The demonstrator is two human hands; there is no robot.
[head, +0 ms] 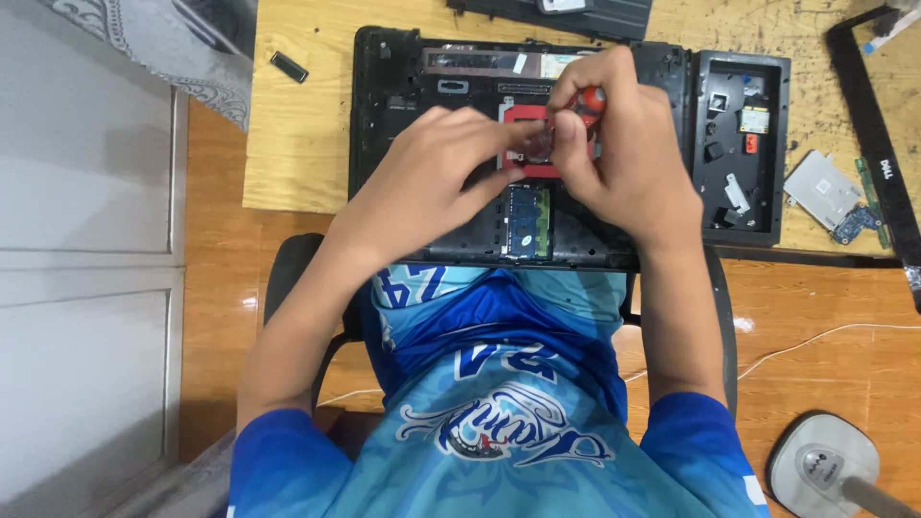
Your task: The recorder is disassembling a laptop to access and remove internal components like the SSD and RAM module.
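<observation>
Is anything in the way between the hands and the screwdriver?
No. The right hand already holds the red-handled screwdriver, and the left hand fingers touch beside its tip over the opened laptop base.

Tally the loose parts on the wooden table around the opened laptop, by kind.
Black panels or covers: 2
Black bezel frame: 1
Silver metal bracket: 1
Small circuit boards: 1
Small black stick: 1
Total: 6

Home repair bench: opened laptop, loose parts, wooden table
</observation>
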